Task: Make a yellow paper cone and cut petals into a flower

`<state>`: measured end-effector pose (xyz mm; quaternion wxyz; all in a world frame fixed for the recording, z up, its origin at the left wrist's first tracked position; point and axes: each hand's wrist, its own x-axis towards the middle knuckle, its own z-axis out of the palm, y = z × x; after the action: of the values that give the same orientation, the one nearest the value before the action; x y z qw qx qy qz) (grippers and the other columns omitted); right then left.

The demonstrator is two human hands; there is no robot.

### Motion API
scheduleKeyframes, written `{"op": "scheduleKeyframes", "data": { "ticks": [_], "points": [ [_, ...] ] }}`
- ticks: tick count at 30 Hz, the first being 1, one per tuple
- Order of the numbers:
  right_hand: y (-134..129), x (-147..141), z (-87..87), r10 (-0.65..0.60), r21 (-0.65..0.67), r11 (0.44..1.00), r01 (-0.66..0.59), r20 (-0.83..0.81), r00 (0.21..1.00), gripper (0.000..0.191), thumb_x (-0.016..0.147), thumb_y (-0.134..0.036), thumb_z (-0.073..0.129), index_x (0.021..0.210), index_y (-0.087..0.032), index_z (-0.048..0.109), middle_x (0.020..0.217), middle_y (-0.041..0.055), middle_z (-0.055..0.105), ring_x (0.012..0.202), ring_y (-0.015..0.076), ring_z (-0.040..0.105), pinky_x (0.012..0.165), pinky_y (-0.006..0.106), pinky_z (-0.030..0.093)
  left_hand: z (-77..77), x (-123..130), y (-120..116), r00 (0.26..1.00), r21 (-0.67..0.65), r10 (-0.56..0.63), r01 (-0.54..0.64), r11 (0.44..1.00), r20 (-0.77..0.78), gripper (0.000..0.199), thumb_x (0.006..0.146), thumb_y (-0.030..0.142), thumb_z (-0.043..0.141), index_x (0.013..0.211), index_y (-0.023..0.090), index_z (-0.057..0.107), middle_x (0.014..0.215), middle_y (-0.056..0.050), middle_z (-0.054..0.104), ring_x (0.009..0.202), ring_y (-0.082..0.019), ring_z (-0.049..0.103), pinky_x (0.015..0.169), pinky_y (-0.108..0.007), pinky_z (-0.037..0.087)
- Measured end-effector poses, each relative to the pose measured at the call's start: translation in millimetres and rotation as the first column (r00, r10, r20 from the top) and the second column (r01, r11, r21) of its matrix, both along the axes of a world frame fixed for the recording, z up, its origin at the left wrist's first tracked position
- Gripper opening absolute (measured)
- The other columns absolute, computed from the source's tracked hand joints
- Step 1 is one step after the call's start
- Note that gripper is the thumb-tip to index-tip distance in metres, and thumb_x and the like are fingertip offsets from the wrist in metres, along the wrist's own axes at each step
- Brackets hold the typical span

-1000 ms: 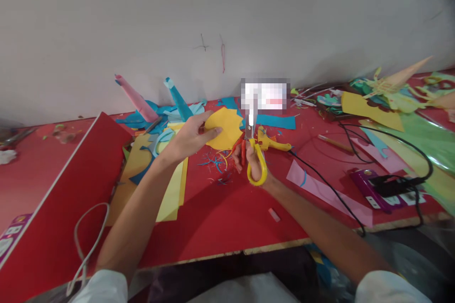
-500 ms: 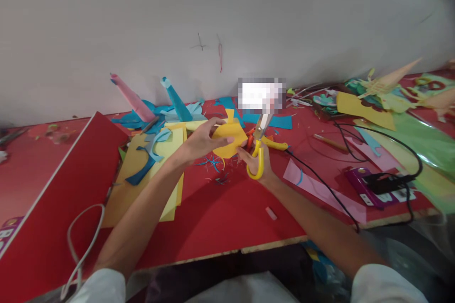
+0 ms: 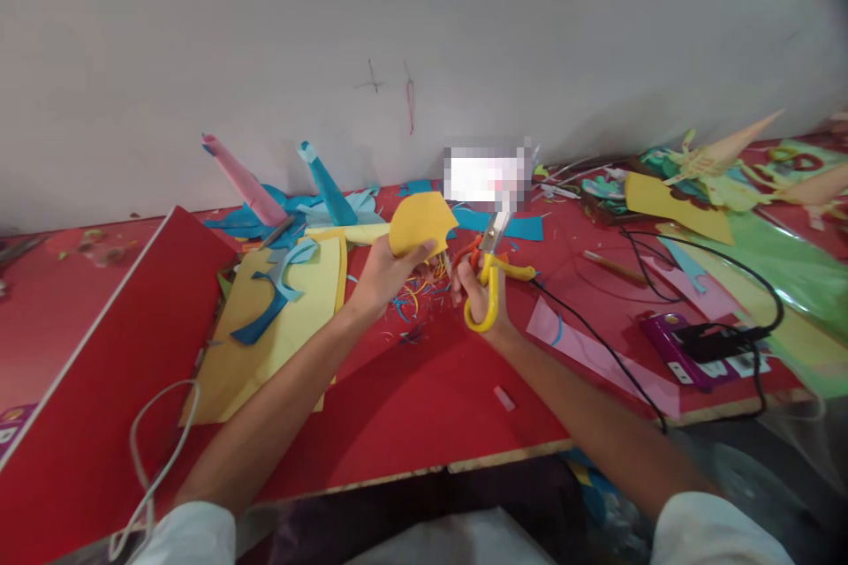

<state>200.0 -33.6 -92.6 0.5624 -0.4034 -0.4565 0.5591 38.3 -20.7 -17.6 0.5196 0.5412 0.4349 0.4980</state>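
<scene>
A red table [image 3: 424, 410] spreads beneath both hands. Pale yellow paper sheets [image 3: 301, 305] lie left of the left grip, and a long pink paper strip [image 3: 602, 362] lies right of the right one. The left hand [image 3: 388, 275] pinches a rounded yellow paper piece [image 3: 419, 222] at its lower edge, thumb on its face. The right hand [image 3: 478, 293] is closed around yellow-handled metal scissors [image 3: 494, 296], blades pointing up and away; their tips seem blurred. Thin coloured paper scraps [image 3: 414, 311] lie between and below the grips.
</scene>
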Motion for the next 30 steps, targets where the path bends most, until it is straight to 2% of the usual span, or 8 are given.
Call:
{"op": "scheduleKeyframes", "data": {
  "ticks": [1, 4, 7, 10, 13, 20, 25, 30],
  "points": [
    [-2.8, -2.6, 0.6, 0.002, 0.033, 0.999, -0.001, -0.004, 1.0, 0.063, 0.082, -0.086, 0.068, 0.078, -0.028, 0.044, 0.06, -0.0063, 0.046, 0.045, 0.013, 0.043, 0.044, 0.03, 0.038, 7.1, -3.9, 0.5, 1.0, 0.022, 0.025, -0.025, 0.999, -0.013, 0.044, 0.078, 0.054, 0.087, 0.081, 0.015, 0.067, 0.069, -0.003, 0.069, 0.049, -0.011, 0.061, 0.05, -0.025, 0.05],
    [-8.5, -12.3, 0.6, 0.128, 0.022, 0.992, -0.127, -0.057, 0.99, 0.074, 0.075, -0.1, 0.058, 0.075, -0.027, 0.046, 0.055, -0.0074, 0.042, 0.04, 0.0118, 0.042, 0.04, 0.029, 0.038, 24.7, -15.6, 2.8, 0.995, 0.109, 0.092, -0.088, 0.99, -0.039, 0.041, 0.082, 0.051, 0.084, 0.074, 0.016, 0.064, 0.063, -0.001, 0.065, 0.046, -0.009, 0.056, 0.047, -0.023, 0.046],
    [-10.5, -19.8, 1.2, 0.246, 0.01, 0.969, -0.245, -0.042, 0.968, 0.084, 0.065, -0.109, 0.049, 0.074, -0.026, 0.049, 0.055, -0.0066, 0.045, 0.041, 0.0111, 0.041, 0.041, 0.028, 0.041, 32.9, -23.8, 6.2, 0.988, 0.175, 0.155, -0.155, 0.972, 0.016, 0.036, 0.08, 0.044, 0.087, 0.073, 0.018, 0.063, 0.058, 0.002, 0.058, 0.047, -0.008, 0.052, 0.047, -0.023, 0.044],
    [-13.5, -21.8, 4.0, 0.323, 0.044, 0.945, -0.325, 0.044, 0.945, 0.085, 0.065, -0.109, 0.05, 0.075, -0.025, 0.053, 0.059, -0.0028, 0.053, 0.047, 0.0127, 0.045, 0.047, 0.03, 0.043, 35.7, -27.9, 8.7, 0.976, 0.172, 0.201, -0.213, 0.962, 0.082, 0.034, 0.074, 0.038, 0.091, 0.075, 0.019, 0.064, 0.057, 0.004, 0.054, 0.049, -0.008, 0.049, 0.046, -0.022, 0.041],
    [-18.4, -19.0, 3.8, 0.379, 0.047, 0.923, -0.382, 0.074, 0.923, 0.081, 0.07, -0.105, 0.053, 0.081, -0.025, 0.055, 0.064, -0.003, 0.054, 0.05, 0.0129, 0.047, 0.05, 0.03, 0.043, 39.5, -29.5, 7.7, 0.965, 0.149, 0.238, -0.253, 0.956, 0.109, 0.036, 0.072, 0.036, 0.093, 0.074, 0.019, 0.062, 0.057, 0.005, 0.052, 0.049, -0.007, 0.046, 0.045, -0.022, 0.039],
    [-19.3, -11.8, -10.5, 0.381, 0.086, 0.914, -0.395, 0.146, 0.913, 0.07, 0.085, -0.093, 0.054, 0.084, -0.023, 0.055, 0.063, -0.0044, 0.049, 0.054, 0.0127, 0.045, 0.051, 0.028, 0.044, 48.4, -34.7, 4.2, 0.967, 0.172, 0.242, -0.252, 0.952, 0.074, 0.028, 0.082, 0.036, 0.085, 0.075, 0.017, 0.066, 0.067, -0.002, 0.067, 0.053, -0.009, 0.057, 0.048, -0.022, 0.044],
    [-15.7, -9.4, -11.0, 0.344, 0.079, 0.929, -0.361, 0.168, 0.924, 0.071, 0.084, -0.095, 0.055, 0.083, -0.024, 0.055, 0.062, -0.0047, 0.046, 0.05, 0.0117, 0.042, 0.046, 0.027, 0.039, 45.9, -36.0, 9.1, 0.954, 0.232, 0.281, -0.299, 0.926, 0.109, 0.03, 0.074, 0.036, 0.09, 0.077, 0.017, 0.067, 0.068, 0.001, 0.065, 0.051, -0.007, 0.051, 0.044, -0.021, 0.041],
    [-16.5, -7.0, -11.6, 0.373, 0.088, 0.914, -0.395, 0.191, 0.908, 0.067, 0.089, -0.09, 0.054, 0.084, -0.023, 0.053, 0.061, -0.0055, 0.045, 0.048, 0.0105, 0.04, 0.045, 0.026, 0.038, 46.3, -32.9, 9.0, 0.946, 0.228, 0.285, -0.315, 0.921, 0.154, 0.034, 0.071, 0.039, 0.094, 0.073, 0.018, 0.066, 0.065, 0.003, 0.059, 0.048, -0.005, 0.044, 0.041, -0.02, 0.039]
  ]
}}
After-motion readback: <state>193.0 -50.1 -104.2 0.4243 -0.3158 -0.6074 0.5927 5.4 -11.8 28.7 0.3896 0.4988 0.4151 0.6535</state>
